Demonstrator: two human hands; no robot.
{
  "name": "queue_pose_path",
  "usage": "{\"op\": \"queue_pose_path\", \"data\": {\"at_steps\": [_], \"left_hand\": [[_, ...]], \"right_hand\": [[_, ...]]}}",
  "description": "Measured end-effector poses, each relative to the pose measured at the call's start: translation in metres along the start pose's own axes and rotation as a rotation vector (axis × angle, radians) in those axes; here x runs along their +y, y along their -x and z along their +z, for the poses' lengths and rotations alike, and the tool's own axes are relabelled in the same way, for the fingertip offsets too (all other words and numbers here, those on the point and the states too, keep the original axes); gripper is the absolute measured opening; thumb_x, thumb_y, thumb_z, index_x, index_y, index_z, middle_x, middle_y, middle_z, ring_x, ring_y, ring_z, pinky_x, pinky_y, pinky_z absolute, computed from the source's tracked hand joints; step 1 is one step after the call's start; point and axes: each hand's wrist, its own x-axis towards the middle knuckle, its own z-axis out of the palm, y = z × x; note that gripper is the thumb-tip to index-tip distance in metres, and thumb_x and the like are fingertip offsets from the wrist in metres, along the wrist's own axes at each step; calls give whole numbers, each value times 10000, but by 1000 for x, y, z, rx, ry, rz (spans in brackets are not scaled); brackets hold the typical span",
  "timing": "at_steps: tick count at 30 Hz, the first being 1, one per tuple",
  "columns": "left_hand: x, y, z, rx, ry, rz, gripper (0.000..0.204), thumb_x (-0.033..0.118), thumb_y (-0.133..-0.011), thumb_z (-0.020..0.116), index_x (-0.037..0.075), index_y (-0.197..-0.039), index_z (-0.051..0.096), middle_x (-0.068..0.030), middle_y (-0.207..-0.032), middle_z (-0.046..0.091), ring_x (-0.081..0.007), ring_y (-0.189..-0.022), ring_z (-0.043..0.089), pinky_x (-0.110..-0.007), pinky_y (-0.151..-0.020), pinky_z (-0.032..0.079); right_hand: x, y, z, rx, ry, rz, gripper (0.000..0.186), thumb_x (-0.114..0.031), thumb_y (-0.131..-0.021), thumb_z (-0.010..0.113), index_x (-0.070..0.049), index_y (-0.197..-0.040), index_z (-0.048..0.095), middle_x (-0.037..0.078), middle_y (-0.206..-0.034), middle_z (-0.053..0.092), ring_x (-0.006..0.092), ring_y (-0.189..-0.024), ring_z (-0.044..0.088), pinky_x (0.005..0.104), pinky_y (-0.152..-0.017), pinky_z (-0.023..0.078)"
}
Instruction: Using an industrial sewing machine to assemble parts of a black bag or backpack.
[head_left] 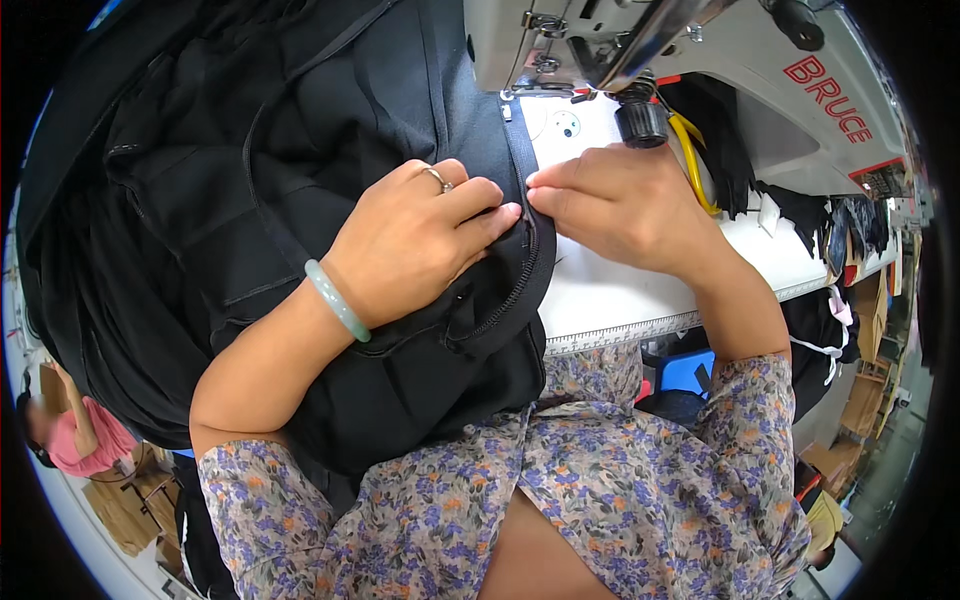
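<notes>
Pinching zip (521, 287) with thumb and finger of left hand (415, 228) and right hand (625, 205) — likely straightening it along black cloth (200, 175), on table (600, 295), before machine (745, 70) — next calling for flat, even hold.

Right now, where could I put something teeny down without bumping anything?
The white tabletop has a bare patch between the black zippered fabric, the right hand and the ruler strip. Another lies right of the right forearm, between the black scraps and that ruler. It's crowded leftward, with heaped fabric, and around the left hand and zipper.
</notes>
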Motion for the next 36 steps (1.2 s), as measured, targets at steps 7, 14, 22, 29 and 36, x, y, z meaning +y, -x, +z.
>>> {"op": "queue_pose_path", "data": {"at_steps": [7, 14, 22, 29, 36], "left_hand": [[3, -2, 9, 125, 15, 2, 274, 162, -744, 679, 64, -999, 670, -5, -980, 586, -189, -830, 568, -300, -712, 481], [4, -14, 14, -7, -80, -93, 363, 198, -777, 675, 57, -1109, 631, -32, -1139, 595, -207, -876, 580, -318, -755, 495], [-11, -15, 24, 81, 113, -55, 217, 154, -767, 681, 56, -960, 698, -1, -1051, 647, -202, -896, 580, -322, -748, 501], [-43, -33, 36, 162, 78, -78, 126, 152, -770, 668, 102, -883, 689, -6, -937, 605, -228, -859, 579, -342, -719, 512], [-56, -38, 28, 95, 79, 15, 142, 157, -804, 635, 88, -915, 692, -16, -926, 646, -235, -896, 595, -349, -759, 506]], "right_hand": [[-5, 0, 2, -95, 3, -3, 170, -68, -679, 690, -40, -842, 649, 37, -841, 667, 196, -680, 646, 317, -547, 510], [-5, 2, -2, -236, 57, 50, 137, -102, -714, 661, -46, -837, 642, 43, -814, 652, 203, -680, 644, 329, -539, 503], [-5, 8, 3, -234, 134, 61, 151, -139, -735, 652, -60, -864, 644, 18, -863, 643, 190, -732, 636, 321, -580, 502], [17, 11, 20, -277, 308, 215, 215, -181, -778, 658, -130, -985, 628, -20, -907, 615, 188, -841, 610, 313, -614, 497], [31, 10, 32, -188, 233, 271, 270, -135, -724, 723, -168, -976, 630, -52, -893, 591, 187, -850, 580, 326, -712, 500]]}}
